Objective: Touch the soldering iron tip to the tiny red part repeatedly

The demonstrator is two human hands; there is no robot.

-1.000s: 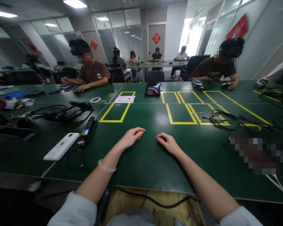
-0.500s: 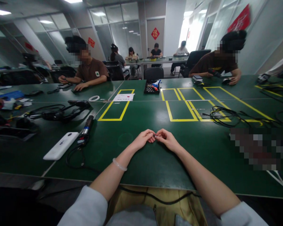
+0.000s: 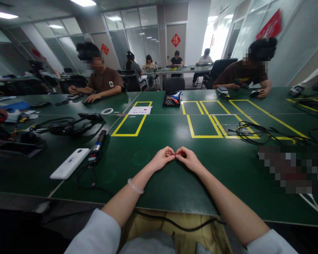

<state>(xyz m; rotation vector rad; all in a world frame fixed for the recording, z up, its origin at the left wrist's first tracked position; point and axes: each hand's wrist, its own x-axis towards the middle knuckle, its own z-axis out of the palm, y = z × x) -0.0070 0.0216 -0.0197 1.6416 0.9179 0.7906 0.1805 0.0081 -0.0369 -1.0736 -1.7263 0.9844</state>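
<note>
My left hand (image 3: 163, 157) and my right hand (image 3: 187, 157) meet fingertip to fingertip over the green table (image 3: 159, 190), near its front edge. Both are closed in a pinch. Whatever sits between the fingertips is too small and too covered by the fingers to name. A pale bracelet (image 3: 135, 187) circles my left wrist. Left of my hands lie a black and blue pen-shaped electric tool (image 3: 97, 145) with a cord and a white power-bank-like slab (image 3: 70, 163).
Yellow tape outlines (image 3: 205, 137) mark the table, with a paper sheet (image 3: 140, 110) inside one. Farther back is a black tray (image 3: 171, 103) holding tools. Black cables (image 3: 246, 130) coil at right, a black cabled device (image 3: 74, 125) at left. Two co-workers sit opposite.
The fingers of both hands have shifted slightly, and the small dark bit seen between them before is now mostly hidden. The view has tilted a little.
</note>
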